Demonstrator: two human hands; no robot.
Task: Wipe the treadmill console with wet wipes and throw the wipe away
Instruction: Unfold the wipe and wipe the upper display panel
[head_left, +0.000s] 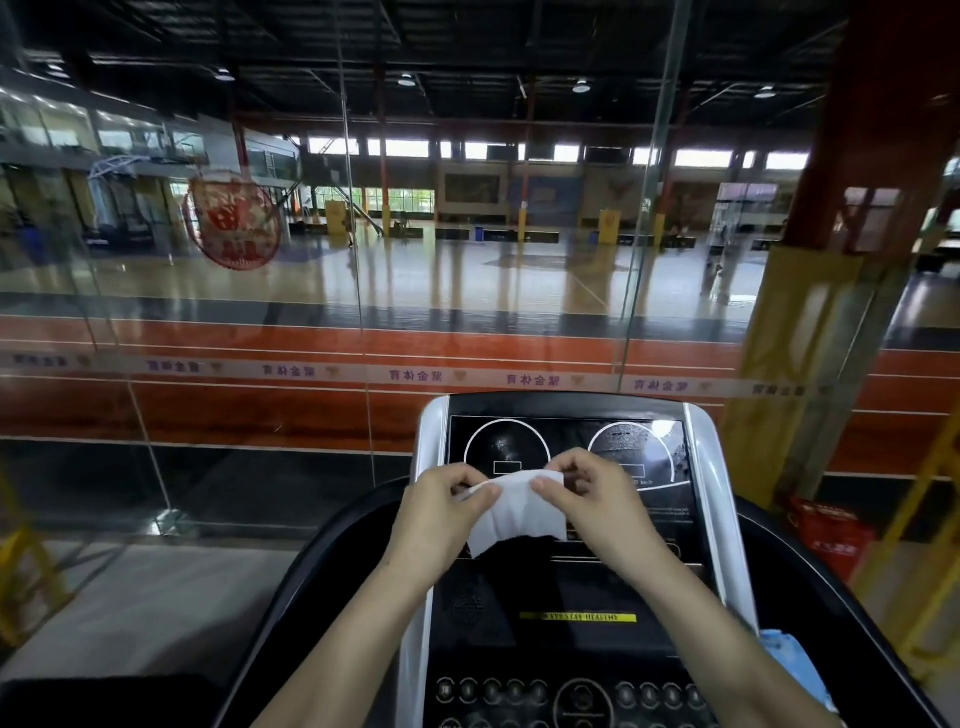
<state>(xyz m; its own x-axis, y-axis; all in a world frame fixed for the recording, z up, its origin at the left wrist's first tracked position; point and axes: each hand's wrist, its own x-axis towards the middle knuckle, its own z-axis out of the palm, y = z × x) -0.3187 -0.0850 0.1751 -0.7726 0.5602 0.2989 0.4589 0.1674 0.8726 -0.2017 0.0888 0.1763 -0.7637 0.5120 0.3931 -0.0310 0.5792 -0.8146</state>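
Head view shows two bare hands holding a white wet wipe (511, 512) up in the air, just in front of the treadmill console (566, 571). The left hand (444, 512) pinches the top left corner of the wipe between thumb and curled fingers. The right hand (592, 499) pinches the top right part the same way, with the thumb on the near side. The wipe hangs down between both hands like a little sheet, and it is partly opened out. It looks as if it is not touching the console. So the step right now seems to be spreading the wipe open, before any rubbing starts. The dark screen (571, 457) at the top of the console has two white circles on it and some shiny spots, so it may need cleaning. Lower down sit a yellow strip (576, 617) and a row of round buttons (519, 691). Next, one hand should probably press the open wipe flat on the screen and slide it side to side. It should press gently, so the buttons do not get pushed. A blue thing (795, 665) lies at the right edge of the console; I cannot tell what it is. No bin shows anywhere yet.
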